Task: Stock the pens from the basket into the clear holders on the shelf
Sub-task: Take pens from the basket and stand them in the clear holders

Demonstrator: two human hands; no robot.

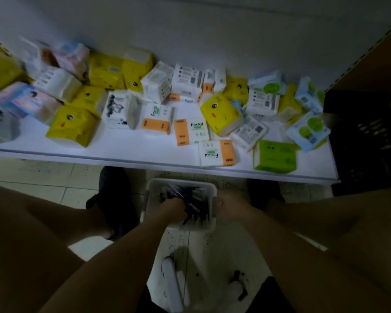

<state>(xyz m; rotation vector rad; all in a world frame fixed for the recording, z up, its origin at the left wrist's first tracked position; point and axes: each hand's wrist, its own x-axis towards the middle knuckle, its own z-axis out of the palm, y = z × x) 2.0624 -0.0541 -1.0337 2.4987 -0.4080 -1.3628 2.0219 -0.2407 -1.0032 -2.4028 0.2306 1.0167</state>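
Floor tiles (54, 177) | tissue packs (221, 114) crowd shelf (131, 145) | left grip (175, 208) clutches pens (196, 208) | right grip (226, 205) holds basket (181, 181) rim

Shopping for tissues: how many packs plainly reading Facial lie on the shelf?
3 Facial packs: one standing centrally, one right of it, one at the front edge. More may hide behind.

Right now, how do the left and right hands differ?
The left hand is inside the basket, down among the pens; the right hand is at its right rim, clear of them. The left hand's fingers curl round pens; the right hand's are too blurred to read. Both are at the basket.
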